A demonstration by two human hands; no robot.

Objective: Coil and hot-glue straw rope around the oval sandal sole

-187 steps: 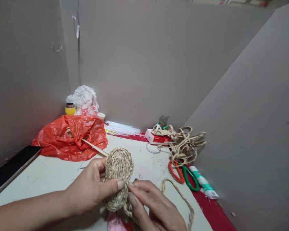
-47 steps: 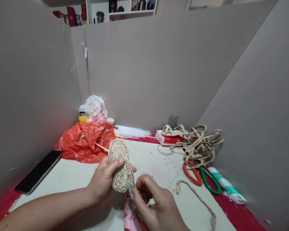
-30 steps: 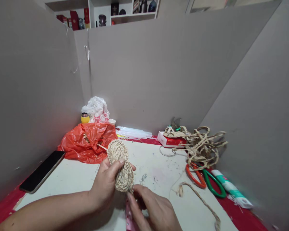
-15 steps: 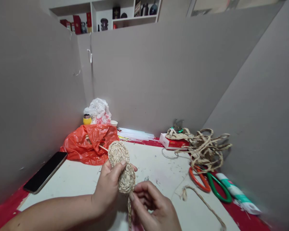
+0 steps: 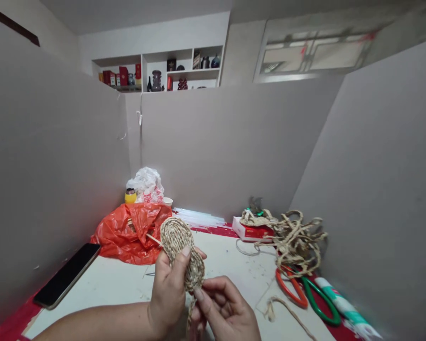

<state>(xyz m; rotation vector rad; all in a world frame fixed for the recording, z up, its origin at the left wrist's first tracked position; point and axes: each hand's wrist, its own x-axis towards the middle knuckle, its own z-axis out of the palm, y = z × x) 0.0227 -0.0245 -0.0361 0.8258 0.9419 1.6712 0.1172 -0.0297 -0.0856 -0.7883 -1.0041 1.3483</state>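
Observation:
A woven straw sole (image 5: 177,237), made of coiled braided cord and narrowed at its waist, is gripped in my left hand (image 5: 170,284), thumb across its face and fingers behind. At its lower end, my right hand (image 5: 227,305) pinches the edge between thumb and forefinger, where the braided cord (image 5: 190,312) leaves the coil and hangs down. The fingertips of my right hand partly hide that joint. A thin pale stick (image 5: 154,239) shows beside the sole's upper left edge; whether it touches the sole I cannot tell.
At left lie a phone (image 5: 67,274) and a red plastic bag (image 5: 128,237). Clear glue sticks (image 5: 199,218) lie at the back. To the right are a heap of braided cord (image 5: 298,237), a red box (image 5: 253,232), orange-and-green-handled scissors (image 5: 321,303), a wrapped roll (image 5: 348,308) and a loose cord piece (image 5: 287,305).
The view has tilted upward, so everything sits lower in the picture and more shelf shows. Both hands keep their hold on the sole, with little other change.

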